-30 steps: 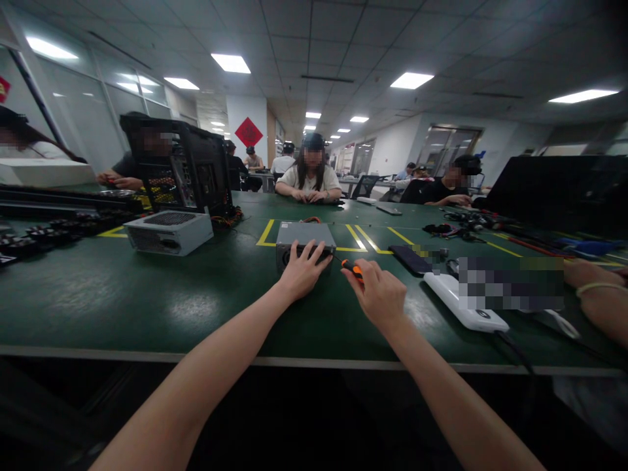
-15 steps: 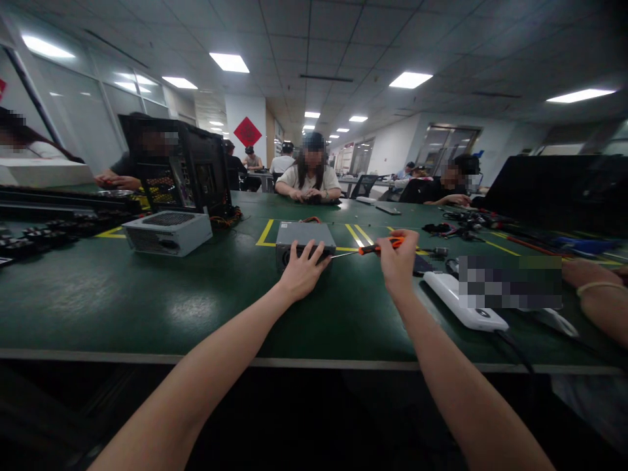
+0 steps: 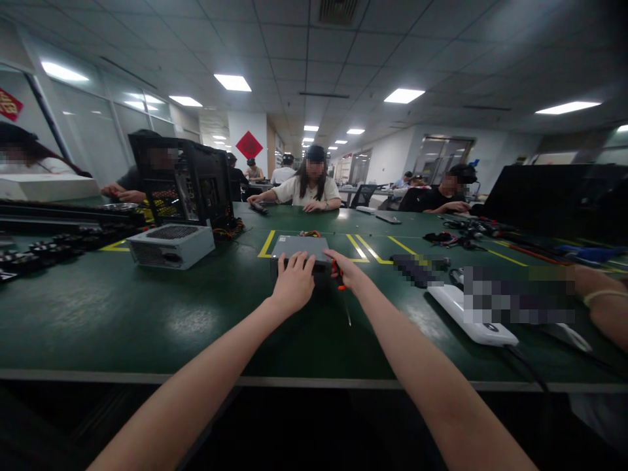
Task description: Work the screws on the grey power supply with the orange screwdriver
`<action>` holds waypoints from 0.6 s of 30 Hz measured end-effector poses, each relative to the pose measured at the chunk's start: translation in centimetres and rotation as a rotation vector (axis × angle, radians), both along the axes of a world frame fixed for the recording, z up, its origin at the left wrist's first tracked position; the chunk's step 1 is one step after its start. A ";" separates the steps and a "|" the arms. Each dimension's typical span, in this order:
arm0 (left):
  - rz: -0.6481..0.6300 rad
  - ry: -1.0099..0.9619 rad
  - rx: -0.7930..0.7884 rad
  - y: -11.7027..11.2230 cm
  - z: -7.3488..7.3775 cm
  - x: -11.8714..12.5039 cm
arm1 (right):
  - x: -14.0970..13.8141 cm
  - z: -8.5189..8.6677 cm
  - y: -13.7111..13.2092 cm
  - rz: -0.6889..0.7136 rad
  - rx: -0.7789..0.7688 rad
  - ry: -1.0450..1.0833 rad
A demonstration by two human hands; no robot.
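A small grey metal power supply box [image 3: 298, 247] lies on the green table [image 3: 147, 307] in front of me. My left hand [image 3: 293, 286] rests on its near edge, fingers curled over the top. My right hand [image 3: 349, 273] is at the box's right near corner and holds an orange-handled screwdriver [image 3: 339, 278]. The screwdriver's thin shaft points down towards me, over the table. My right fingers are closed round the handle, which they largely hide.
A second, larger grey power supply [image 3: 171, 245] and an open black computer case [image 3: 189, 180] stand at the left. A white device [image 3: 471, 317], cables and tools lie at the right. A co-worker's forearm [image 3: 601, 304] rests at the far right. Other people sit across the table.
My right hand has swung the screwdriver from out at the right back to the box's right corner, its shaft now pointing towards me. The left hand stays on the box. My view tilted slightly.
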State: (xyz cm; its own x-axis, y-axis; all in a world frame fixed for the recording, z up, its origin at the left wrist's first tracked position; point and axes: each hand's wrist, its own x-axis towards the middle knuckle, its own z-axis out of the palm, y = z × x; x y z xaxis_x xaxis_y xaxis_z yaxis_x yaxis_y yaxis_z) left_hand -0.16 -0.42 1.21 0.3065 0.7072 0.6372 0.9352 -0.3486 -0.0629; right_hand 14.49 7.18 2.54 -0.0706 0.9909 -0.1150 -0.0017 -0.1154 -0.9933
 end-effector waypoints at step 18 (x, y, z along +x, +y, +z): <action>0.409 -0.446 0.411 -14.3 -2.1 -13.5 | -19.8 -1.2 -7.9 0.423 0.098 0.005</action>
State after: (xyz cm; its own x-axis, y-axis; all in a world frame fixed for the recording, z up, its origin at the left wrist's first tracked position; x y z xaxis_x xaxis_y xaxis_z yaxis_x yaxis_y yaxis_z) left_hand -13.65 -14.70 -0.91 -0.2818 0.3864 0.8783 0.9527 0.0037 0.3040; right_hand -5.31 -0.74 1.38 -0.4728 0.8809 -0.0210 0.0212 -0.0124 -0.9997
